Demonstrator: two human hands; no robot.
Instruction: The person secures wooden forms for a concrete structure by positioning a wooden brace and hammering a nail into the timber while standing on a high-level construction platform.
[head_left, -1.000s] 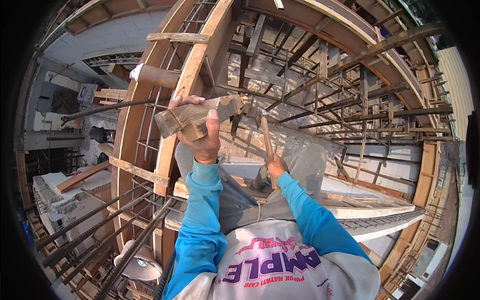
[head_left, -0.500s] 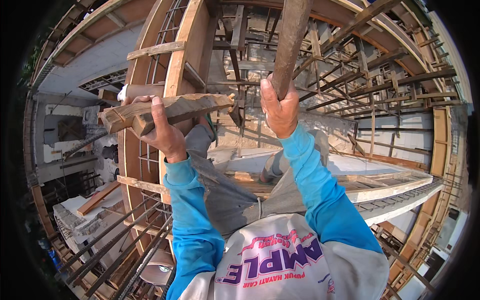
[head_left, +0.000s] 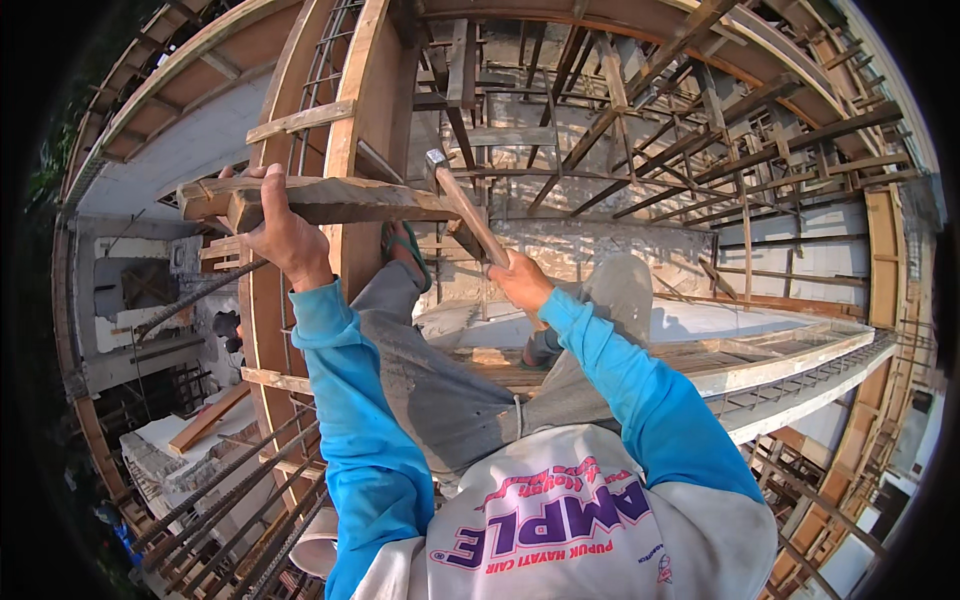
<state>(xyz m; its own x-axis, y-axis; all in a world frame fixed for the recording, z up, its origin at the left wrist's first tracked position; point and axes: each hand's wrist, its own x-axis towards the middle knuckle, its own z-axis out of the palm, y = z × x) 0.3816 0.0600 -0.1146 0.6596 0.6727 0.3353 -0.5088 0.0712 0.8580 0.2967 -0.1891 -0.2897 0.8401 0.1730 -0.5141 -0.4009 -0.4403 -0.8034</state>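
Rough brown timber piece with stepped left end (head_left: 360,200) is running crosswise, narrowing rightward, being held near its left end. Grey-metal-headed hammer with light-brown wooden handle (head_left: 467,212) is slanting, head pointing up-left, handle passing by the timber's right end; contact not readable.

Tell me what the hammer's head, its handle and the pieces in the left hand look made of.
Hammer's head: probably steel, bare, going by its grey metallic glint.
Handle: apparently wood, fairly smooth and seemingly unpainted, judging by its plain brown tone.
Held pieces: rough, unpainted timber, shown by the streaky brown grain and uneven edges; the kind of wood can't be told.
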